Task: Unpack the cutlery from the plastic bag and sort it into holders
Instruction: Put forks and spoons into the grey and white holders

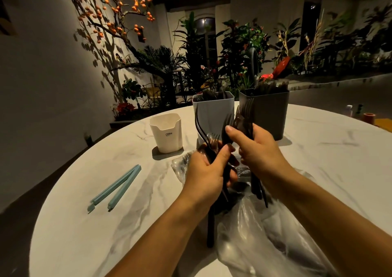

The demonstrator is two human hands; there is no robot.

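Gripping a bunch of dark forks (244,117) upright in the right hand (261,151), tines up, above the crumpled clear plastic bag (265,230) on the white marbled table (106,223); left hand (206,175) just beside, fingers curled round more black cutlery (204,136). Standing behind: a light grey holder (212,115) and a dark grey holder (269,111), both with cutlery, plus a cream holder (166,133) to the left. Lying well apart at left, a blue bag clip (118,186).

Two bare forearms, no sleeves; left grip (209,175), right grip (262,149)
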